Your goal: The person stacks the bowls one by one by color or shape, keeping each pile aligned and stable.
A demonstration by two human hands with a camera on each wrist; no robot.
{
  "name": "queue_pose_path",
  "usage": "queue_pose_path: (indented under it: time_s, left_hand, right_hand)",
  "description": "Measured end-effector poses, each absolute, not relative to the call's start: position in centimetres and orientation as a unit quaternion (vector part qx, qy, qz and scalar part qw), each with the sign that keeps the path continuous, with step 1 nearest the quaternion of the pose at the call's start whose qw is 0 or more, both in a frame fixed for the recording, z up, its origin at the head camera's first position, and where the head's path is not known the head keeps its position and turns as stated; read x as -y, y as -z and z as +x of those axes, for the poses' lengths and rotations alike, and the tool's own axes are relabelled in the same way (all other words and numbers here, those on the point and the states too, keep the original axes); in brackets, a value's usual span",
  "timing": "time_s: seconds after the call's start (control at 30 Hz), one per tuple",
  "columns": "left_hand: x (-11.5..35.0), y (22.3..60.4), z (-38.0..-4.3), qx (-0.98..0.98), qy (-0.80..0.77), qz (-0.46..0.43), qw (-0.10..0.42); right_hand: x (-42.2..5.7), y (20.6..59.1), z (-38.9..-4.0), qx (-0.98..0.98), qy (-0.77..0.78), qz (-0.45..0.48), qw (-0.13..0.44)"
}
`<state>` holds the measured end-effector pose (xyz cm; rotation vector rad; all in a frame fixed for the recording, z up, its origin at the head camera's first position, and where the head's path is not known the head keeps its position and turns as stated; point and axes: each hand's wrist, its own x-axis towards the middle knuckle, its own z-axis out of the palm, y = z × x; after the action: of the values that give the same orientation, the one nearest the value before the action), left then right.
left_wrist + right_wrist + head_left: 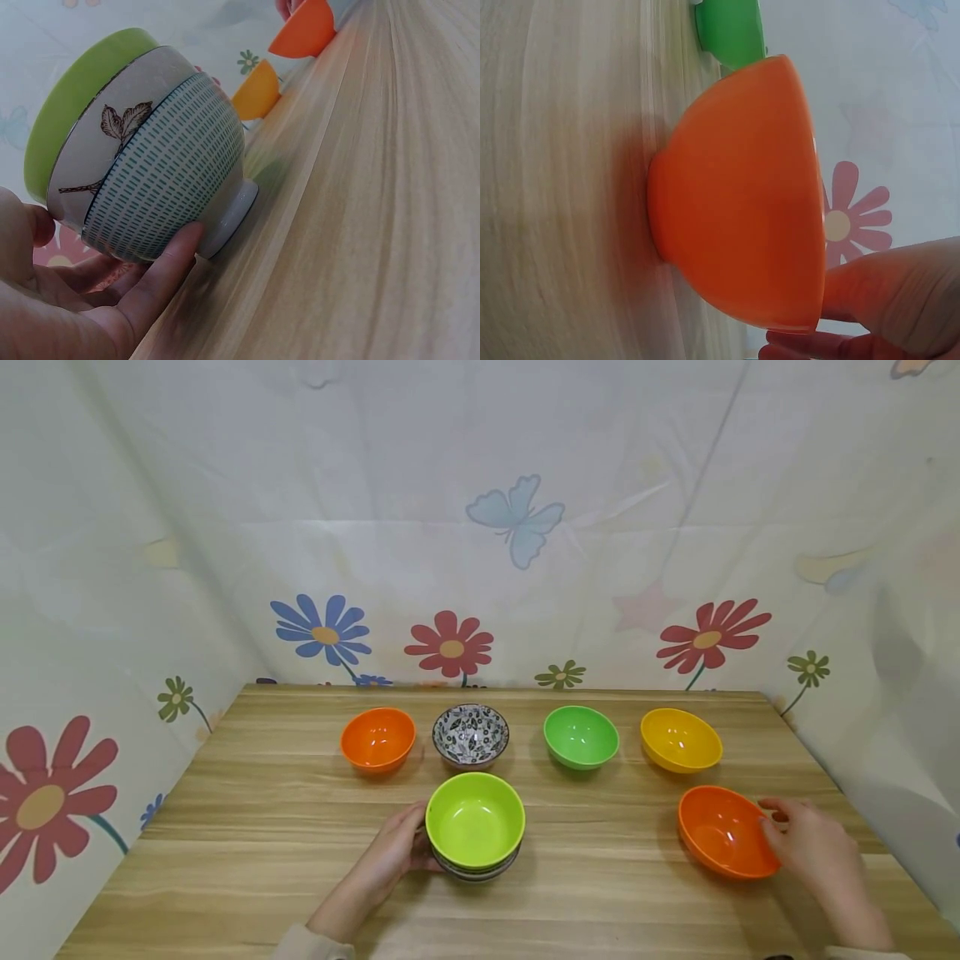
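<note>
My left hand [393,852] holds a stack of bowls from its left side, front and centre. On top is a lime-green bowl [476,820]. Beneath it, the left wrist view shows a white bowl with a brown leaf sprig [126,124], then a bowl with teal dashes [169,176]. The thumb is at the upper rims, and one finger reaches along the lowest bowl near its foot. At the right, my right hand [817,852] pinches the right rim of an orange bowl [723,835], its foot close over the wooden table in the right wrist view.
Behind, a row of bowls stands across the wooden table [225,843]: another orange bowl [378,740], a black-and-white patterned bowl [471,737], a green bowl [581,738] and a yellow bowl [681,741]. A flower-printed curtain [375,485] encloses the back and sides.
</note>
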<state>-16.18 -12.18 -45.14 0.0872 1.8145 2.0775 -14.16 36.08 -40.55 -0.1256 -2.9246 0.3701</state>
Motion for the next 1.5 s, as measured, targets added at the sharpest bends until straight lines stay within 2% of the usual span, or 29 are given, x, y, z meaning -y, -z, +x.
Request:
queue_pose_path:
  time_s: [0.2, 0.63, 0.87, 1.5]
  left_hand:
    - [12.19, 45.16, -16.15, -0.651, -0.735, 0.027, 0.188]
    - [12.18, 45.14, -16.17, -0.649, -0.737, 0.026, 0.187]
    - [12.19, 45.16, -16.16, -0.650, -0.736, 0.029, 0.188]
    - [12.13, 45.18, -16.19, -0.650, -0.736, 0.029, 0.188]
  right_hand:
    - [-36.07, 40.19, -14.05, 0.987, -0.132, -0.062, 0.065]
    - [-35.95, 40.77, -13.82, 0.983, -0.135, -0.057, 0.115]
    - [-35.71, 40.73, -13.83, 0.983, -0.135, -0.072, 0.100]
    - [-35.34, 40.76, -13.75, 0.979, -0.144, -0.095, 0.112]
